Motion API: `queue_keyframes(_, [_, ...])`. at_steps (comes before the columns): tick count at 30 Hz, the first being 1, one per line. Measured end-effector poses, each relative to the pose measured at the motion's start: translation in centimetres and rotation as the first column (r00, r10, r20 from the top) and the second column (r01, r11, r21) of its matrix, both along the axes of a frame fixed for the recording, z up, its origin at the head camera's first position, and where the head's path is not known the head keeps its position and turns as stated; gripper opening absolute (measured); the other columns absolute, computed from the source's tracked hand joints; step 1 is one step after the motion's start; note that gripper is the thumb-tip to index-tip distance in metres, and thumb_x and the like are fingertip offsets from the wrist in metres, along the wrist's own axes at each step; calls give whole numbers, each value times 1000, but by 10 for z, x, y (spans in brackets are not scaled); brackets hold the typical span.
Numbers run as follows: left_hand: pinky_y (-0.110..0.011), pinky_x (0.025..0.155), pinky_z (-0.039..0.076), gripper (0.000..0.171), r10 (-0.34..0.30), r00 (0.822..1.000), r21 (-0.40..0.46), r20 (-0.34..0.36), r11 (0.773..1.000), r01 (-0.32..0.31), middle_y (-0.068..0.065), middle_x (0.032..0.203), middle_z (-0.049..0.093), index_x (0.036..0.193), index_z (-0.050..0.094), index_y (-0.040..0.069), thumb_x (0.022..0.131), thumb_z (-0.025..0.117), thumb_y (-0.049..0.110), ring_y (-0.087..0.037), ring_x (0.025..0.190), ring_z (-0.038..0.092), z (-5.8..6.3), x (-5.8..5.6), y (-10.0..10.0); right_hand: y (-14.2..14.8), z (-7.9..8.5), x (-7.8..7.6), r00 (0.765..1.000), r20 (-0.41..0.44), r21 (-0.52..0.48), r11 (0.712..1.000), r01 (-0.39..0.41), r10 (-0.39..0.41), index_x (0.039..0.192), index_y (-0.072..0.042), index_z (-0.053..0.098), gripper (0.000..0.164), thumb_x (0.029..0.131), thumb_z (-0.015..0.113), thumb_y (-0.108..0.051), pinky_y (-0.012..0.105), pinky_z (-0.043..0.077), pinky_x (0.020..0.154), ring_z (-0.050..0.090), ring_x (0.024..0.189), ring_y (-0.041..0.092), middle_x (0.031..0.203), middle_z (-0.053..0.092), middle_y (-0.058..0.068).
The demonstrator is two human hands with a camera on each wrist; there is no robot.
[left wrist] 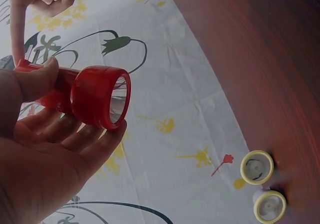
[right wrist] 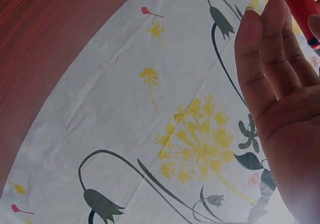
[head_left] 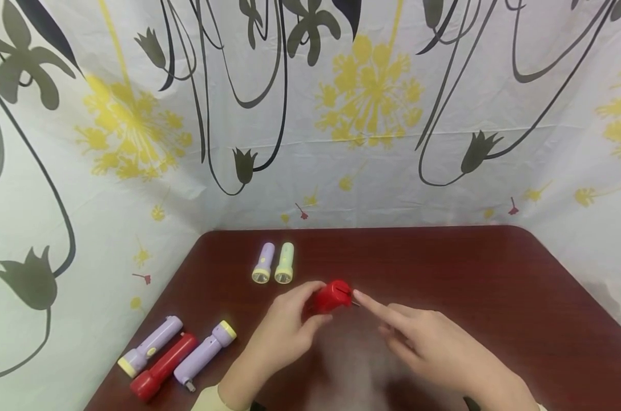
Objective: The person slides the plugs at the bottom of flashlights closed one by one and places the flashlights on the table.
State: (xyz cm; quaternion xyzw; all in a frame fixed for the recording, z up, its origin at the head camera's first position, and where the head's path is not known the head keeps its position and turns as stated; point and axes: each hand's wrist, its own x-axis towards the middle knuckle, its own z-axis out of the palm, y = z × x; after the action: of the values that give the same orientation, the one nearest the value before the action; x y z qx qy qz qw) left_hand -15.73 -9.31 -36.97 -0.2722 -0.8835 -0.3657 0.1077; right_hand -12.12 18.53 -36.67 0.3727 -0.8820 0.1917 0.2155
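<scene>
My left hand (head_left: 285, 328) grips a red flashlight (head_left: 333, 295) above the table, its thumb on top and fingers curled beneath. In the left wrist view, the flashlight's wide head (left wrist: 95, 97) and clear lens point away from the palm. A thin metal prong (head_left: 355, 303) sticks out at its tail end in the head view. My right hand (head_left: 428, 337) reaches in from the right, its straight index fingertip right at that tail end. The other fingers of the right hand are loosely bent, with nothing between them.
Farther back on the brown table (head_left: 418, 262) lie a small purple flashlight (head_left: 264, 260) and a small green flashlight (head_left: 286, 260). Near the left edge are a purple flashlight (head_left: 153, 345), a red flashlight (head_left: 166, 365) and another purple flashlight (head_left: 202, 357). Flower-printed cloth (head_left: 300, 114) hangs around the table.
</scene>
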Motion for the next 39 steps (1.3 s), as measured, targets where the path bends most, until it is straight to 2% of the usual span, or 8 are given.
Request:
queue_keyframes(6, [-34, 93, 63, 40, 9, 1000, -14, -6, 1000, -9, 3, 118, 76, 129, 68, 16, 92, 82, 11, -9, 101, 70, 1, 1, 0, -1, -1, 0, 1000, -4, 15, 1000, -13, 13, 161, -33, 46, 87, 86, 80, -4, 8, 38, 65, 42, 69, -12, 91, 62, -25])
queue_keyframes(22, [-38, 97, 63, 44, 13, 1000, -42, -3, 999, -14, -1, 126, 75, 134, 67, 13, 92, 82, 10, -14, 110, 72, 2, 3, 0, 1, -5, 0, 999, -10, 43, 998, 35, -34, 159, -40, 48, 86, 86, 81, -7, 9, 32, 59, 28, 59, -10, 88, 56, -23])
queue_keyframes(33, [-38, 97, 63, 44, -8, 997, -75, -80, 997, 2, -1, 124, 76, 132, 69, 14, 91, 84, 12, -14, 109, 73, 0, 2, -1, 1, -4, 0, 997, -62, 54, 997, 48, -45, 158, -43, 48, 89, 84, 82, -7, 7, 30, 58, 27, 59, -10, 83, 47, -22])
queue_keyframes(39, [-38, 96, 63, 42, -28, 994, -98, -105, 995, 18, -1, 121, 77, 131, 70, 14, 91, 84, 14, -14, 106, 74, -1, 2, -1, 1, -5, 0, 994, -99, 60, 997, 47, -41, 157, -41, 51, 89, 81, 81, -6, 9, 29, 57, 24, 58, -9, 88, 53, -19])
